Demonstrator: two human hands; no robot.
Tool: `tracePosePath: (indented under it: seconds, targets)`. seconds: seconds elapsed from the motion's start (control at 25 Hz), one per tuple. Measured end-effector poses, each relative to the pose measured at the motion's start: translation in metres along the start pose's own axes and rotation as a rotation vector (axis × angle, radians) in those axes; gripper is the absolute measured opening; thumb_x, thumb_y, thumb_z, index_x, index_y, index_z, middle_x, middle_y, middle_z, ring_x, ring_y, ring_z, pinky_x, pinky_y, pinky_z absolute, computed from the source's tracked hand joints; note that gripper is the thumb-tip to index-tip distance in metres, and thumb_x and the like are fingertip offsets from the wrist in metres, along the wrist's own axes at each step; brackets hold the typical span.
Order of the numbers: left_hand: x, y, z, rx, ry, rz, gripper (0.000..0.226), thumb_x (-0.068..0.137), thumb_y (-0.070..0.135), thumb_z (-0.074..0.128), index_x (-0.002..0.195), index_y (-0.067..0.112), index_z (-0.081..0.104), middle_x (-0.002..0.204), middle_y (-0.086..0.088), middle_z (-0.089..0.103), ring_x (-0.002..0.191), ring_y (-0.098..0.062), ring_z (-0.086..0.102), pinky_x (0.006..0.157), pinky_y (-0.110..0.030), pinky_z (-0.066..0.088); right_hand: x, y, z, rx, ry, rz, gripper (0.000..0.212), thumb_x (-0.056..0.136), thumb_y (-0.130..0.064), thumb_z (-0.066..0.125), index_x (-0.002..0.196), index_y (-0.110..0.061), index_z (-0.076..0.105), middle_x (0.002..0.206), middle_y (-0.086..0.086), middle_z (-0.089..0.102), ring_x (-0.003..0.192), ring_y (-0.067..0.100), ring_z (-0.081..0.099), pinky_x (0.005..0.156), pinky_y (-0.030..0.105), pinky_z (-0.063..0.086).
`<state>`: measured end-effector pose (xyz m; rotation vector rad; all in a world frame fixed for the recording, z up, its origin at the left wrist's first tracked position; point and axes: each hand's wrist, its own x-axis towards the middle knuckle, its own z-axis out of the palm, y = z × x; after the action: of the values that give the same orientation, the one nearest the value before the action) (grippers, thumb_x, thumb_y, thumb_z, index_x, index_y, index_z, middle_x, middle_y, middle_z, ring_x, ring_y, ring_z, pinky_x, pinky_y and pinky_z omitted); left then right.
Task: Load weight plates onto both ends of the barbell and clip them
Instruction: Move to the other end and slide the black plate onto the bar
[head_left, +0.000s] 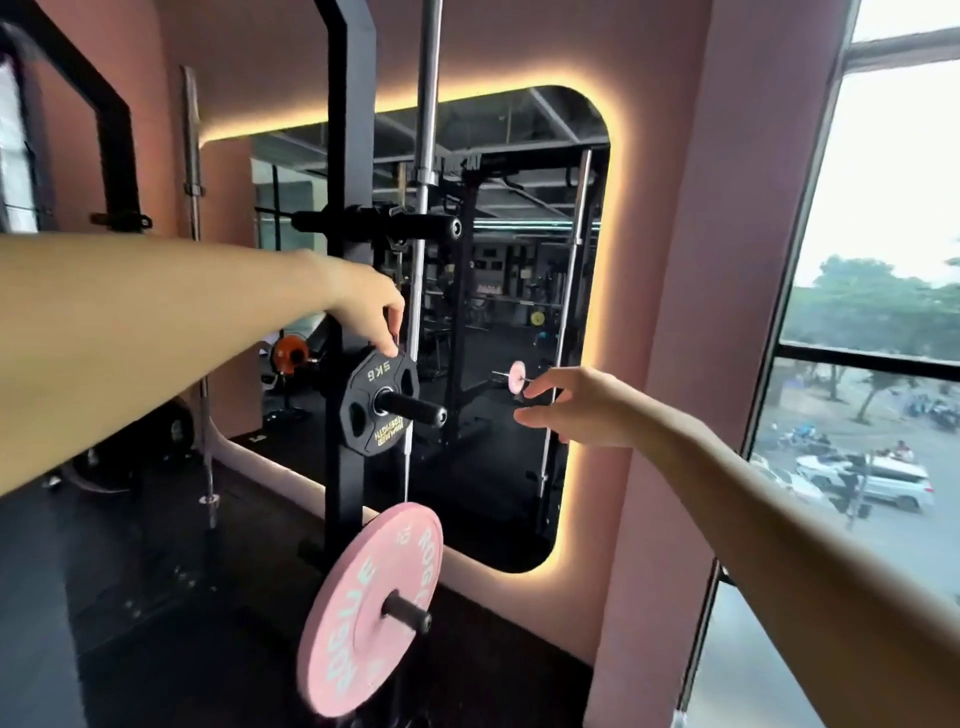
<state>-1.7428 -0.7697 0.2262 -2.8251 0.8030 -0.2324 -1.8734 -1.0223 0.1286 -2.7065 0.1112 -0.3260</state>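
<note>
A black 5 kg plate hangs on a black storage peg of the rack upright. My left hand reaches down onto the plate's top edge, fingertips on its rim. My right hand hovers in the air to the right of the peg, fingers straight and spread, holding nothing. Below, a pink plate sits on a lower peg. A steel barbell stands upright beside the upright post.
The black rack upright stands before a backlit wall mirror. An empty upper peg juts out above the black plate. Another bar leans at the left. A pink wall pillar and a window are at the right.
</note>
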Motion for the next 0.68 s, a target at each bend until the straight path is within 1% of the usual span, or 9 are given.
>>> tracePosePath:
  seconds: [0.08,0.16,0.24,0.28,0.32,0.4,0.48,0.6,0.68]
  targets:
    - [0.035,0.000,0.014,0.017,0.002,-0.042,0.042,0.090,0.049,0.069,0.123,0.024,0.063,0.082,0.015,0.048,0.080,-0.010,0.049,0.069,-0.029,0.038,0.038,0.027,0.005,0.005,-0.002,-0.015,0.042,0.082,-0.063,0.064,0.122,-0.048,0.061,0.111,-0.002,0.063,0.094,0.014,0.065,0.081,0.030,0.050]
    - [0.073,-0.005,0.030,-0.001,0.016,-0.074,0.045,0.089,0.051,0.069,0.124,0.024,0.063,0.082,0.014,0.048,0.083,-0.013,0.051,0.073,-0.031,0.041,0.085,0.054,0.004,0.005,-0.026,-0.035,0.041,0.081,-0.064,0.064,0.120,-0.049,0.061,0.111,0.000,0.064,0.100,0.015,0.065,0.085,0.031,0.051]
    - [0.102,-0.013,0.050,-0.041,0.023,-0.119,0.049,0.086,0.054,0.070,0.124,0.024,0.063,0.082,0.013,0.050,0.089,-0.018,0.054,0.079,-0.033,0.047,0.132,0.074,0.003,0.021,-0.039,-0.064,0.038,0.079,-0.065,0.064,0.114,-0.051,0.060,0.104,-0.002,0.067,0.110,0.018,0.062,0.094,0.035,0.050]
    - [0.113,-0.018,0.060,-0.074,0.040,-0.161,0.050,0.085,0.055,0.070,0.124,0.024,0.062,0.081,0.011,0.052,0.091,-0.020,0.056,0.082,-0.033,0.049,0.156,0.082,0.004,0.024,-0.044,-0.085,0.035,0.079,-0.066,0.062,0.110,-0.052,0.059,0.098,-0.004,0.070,0.112,0.019,0.062,0.099,0.037,0.048]
    - [0.123,-0.024,0.069,-0.108,0.063,-0.208,0.050,0.085,0.054,0.071,0.124,0.023,0.062,0.079,0.009,0.052,0.091,-0.021,0.057,0.082,-0.032,0.050,0.178,0.086,0.006,0.023,-0.055,-0.104,0.032,0.080,-0.067,0.061,0.108,-0.051,0.059,0.091,-0.006,0.072,0.107,0.016,0.064,0.100,0.037,0.047]
    - [0.140,-0.034,0.087,-0.194,0.121,-0.311,0.049,0.084,0.054,0.071,0.121,0.023,0.063,0.081,0.007,0.056,0.094,-0.022,0.059,0.082,-0.031,0.049,0.218,0.089,0.015,0.043,-0.106,-0.132,0.037,0.085,-0.063,0.061,0.117,-0.043,0.063,0.081,-0.007,0.071,0.089,0.006,0.063,0.083,0.030,0.049]
    - [0.151,-0.043,0.107,-0.306,0.160,-0.408,0.049,0.082,0.058,0.070,0.118,0.025,0.064,0.096,0.004,0.061,0.099,-0.022,0.062,0.087,-0.032,0.051,0.258,0.087,0.029,0.067,-0.131,-0.180,0.043,0.088,-0.059,0.062,0.126,-0.038,0.064,0.079,-0.010,0.063,0.084,0.006,0.060,0.066,0.022,0.041]
    - [0.175,-0.051,0.149,-0.510,0.302,-0.596,0.045,0.083,0.066,0.064,0.108,0.029,0.063,0.103,0.001,0.066,0.096,-0.022,0.063,0.082,-0.032,0.051,0.332,0.078,0.063,0.106,-0.178,-0.299,0.044,0.090,-0.056,0.064,0.126,-0.030,0.065,0.081,-0.012,0.060,0.087,0.015,0.061,0.065,0.025,0.043]
    - [0.186,-0.048,0.177,-0.637,0.427,-0.731,0.047,0.085,0.071,0.056,0.106,0.030,0.061,0.095,0.003,0.065,0.086,-0.020,0.063,0.073,-0.031,0.047,0.378,0.073,0.091,0.148,-0.219,-0.364,0.046,0.090,-0.056,0.065,0.126,-0.028,0.066,0.097,-0.004,0.069,0.095,0.019,0.065,0.073,0.026,0.045]
